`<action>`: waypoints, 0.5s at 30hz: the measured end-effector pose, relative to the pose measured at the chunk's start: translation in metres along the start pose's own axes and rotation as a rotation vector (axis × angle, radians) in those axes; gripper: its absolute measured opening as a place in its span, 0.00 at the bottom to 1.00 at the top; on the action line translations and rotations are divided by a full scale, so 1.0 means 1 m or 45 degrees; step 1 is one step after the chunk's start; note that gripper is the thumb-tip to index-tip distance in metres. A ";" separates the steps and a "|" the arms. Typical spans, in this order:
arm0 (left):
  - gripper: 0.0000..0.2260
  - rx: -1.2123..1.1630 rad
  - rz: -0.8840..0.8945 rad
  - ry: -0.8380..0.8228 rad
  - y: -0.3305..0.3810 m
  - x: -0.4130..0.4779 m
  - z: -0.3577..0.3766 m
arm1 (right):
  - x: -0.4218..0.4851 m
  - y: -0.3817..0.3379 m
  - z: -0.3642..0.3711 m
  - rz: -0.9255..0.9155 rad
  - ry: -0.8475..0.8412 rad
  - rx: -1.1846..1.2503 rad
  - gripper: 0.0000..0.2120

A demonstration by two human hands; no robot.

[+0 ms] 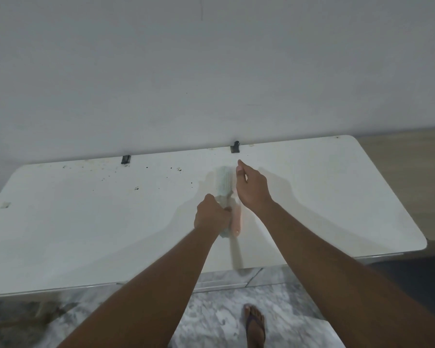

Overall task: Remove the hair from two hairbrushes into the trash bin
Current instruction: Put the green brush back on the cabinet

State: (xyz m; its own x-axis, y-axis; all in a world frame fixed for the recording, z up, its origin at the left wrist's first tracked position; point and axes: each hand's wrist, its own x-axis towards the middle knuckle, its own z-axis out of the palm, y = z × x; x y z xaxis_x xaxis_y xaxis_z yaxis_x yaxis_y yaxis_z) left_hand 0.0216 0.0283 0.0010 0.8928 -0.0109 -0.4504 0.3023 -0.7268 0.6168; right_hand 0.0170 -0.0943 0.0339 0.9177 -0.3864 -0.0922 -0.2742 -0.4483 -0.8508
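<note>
Desk (86,222) ran wide both ways from the hands. Its far edge butted the wall (211,71) just beyond the right fingertips, and its near edge passed under both forearms. There was plenty of bare surface left of the left hand and right of the right hand. The rounded far corner sat well off to the right.

Two black clips were on the far edge: one (235,146) just beyond the right hand, the other (126,159) well left of the left hand. Dark specks (136,188) lay beyond and left of the left hand.

Left hand (212,217) was wrapped round the handle of the green hairbrush (224,179), knuckles up, brush head aimed at the wall.

Pink hairbrush (236,219): only the handle showed, just right of the left hand, between the wrists. Contact with the green one was unclear.

Right hand (251,187) was just right of the green brush head, back up, index and thumb reaching toward the wall, close together. Couldn't tell if they pinched anything.

Past the near edge were the marble floor (211,310) and a sandalled foot (255,325), between the forearms.
</note>
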 end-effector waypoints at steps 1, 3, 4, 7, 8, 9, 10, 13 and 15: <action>0.18 0.007 0.006 -0.004 -0.001 0.000 0.002 | -0.002 0.000 -0.001 0.003 -0.008 -0.003 0.21; 0.18 0.001 0.005 -0.005 -0.004 0.000 0.003 | -0.003 0.002 -0.001 0.012 -0.022 0.002 0.21; 0.19 -0.011 -0.002 0.002 -0.005 0.000 0.004 | -0.004 0.002 -0.001 0.014 -0.026 0.002 0.21; 0.20 -0.045 -0.012 0.023 -0.009 0.002 0.004 | -0.008 0.003 0.000 -0.006 -0.049 -0.034 0.21; 0.19 -0.048 -0.018 0.033 -0.010 0.003 0.003 | -0.009 0.004 0.001 -0.017 -0.058 -0.042 0.21; 0.18 -0.048 -0.025 0.042 -0.010 0.003 0.003 | -0.011 0.003 0.002 -0.019 -0.070 -0.050 0.21; 0.17 -0.049 -0.025 0.047 -0.012 0.004 0.002 | -0.012 0.002 0.003 -0.022 -0.078 -0.057 0.21; 0.11 -0.015 -0.021 0.051 -0.015 0.002 0.003 | -0.015 0.001 0.005 -0.021 -0.094 -0.065 0.21; 0.11 -0.008 -0.008 0.053 -0.017 0.003 0.003 | -0.016 0.000 0.007 -0.010 -0.096 -0.050 0.21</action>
State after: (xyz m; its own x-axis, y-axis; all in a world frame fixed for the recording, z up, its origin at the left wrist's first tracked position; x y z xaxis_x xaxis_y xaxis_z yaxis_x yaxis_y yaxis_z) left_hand 0.0180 0.0382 -0.0126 0.9038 0.0225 -0.4273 0.3101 -0.7226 0.6178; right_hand 0.0044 -0.0822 0.0319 0.9385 -0.3217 -0.1252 -0.2763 -0.4828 -0.8310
